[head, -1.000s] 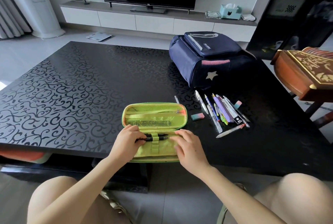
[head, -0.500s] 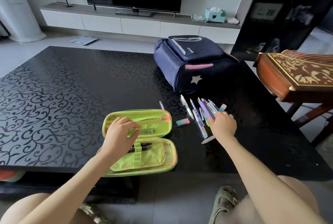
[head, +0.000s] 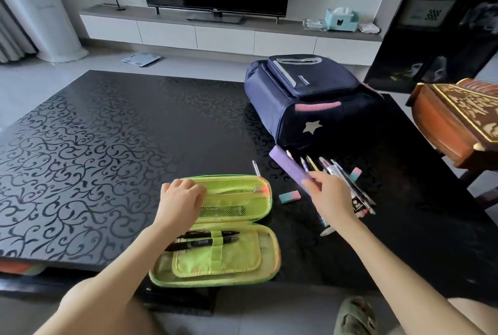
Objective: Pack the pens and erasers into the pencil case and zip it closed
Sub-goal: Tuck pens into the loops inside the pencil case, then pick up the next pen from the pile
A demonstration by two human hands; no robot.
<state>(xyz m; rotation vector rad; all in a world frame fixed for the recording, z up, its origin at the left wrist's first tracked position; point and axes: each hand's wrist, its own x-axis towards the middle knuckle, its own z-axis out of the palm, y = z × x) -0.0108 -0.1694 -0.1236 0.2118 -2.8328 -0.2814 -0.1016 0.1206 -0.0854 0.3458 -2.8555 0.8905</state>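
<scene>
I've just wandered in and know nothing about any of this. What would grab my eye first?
The bright green pencil case lies open at the near edge of the black patterned table, two black pens tucked under its strap, with the left hand resting on its upper half. To its right, the right hand holds a flat purple bar beside a scatter of pens, and a navy backpack sits behind them.

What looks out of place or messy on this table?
Nothing spilled or broken. One lone pen lies just behind the open pencil case, apart from the loose pen pile in front of the backpack. The case's near half sits right at the table edge.
</scene>
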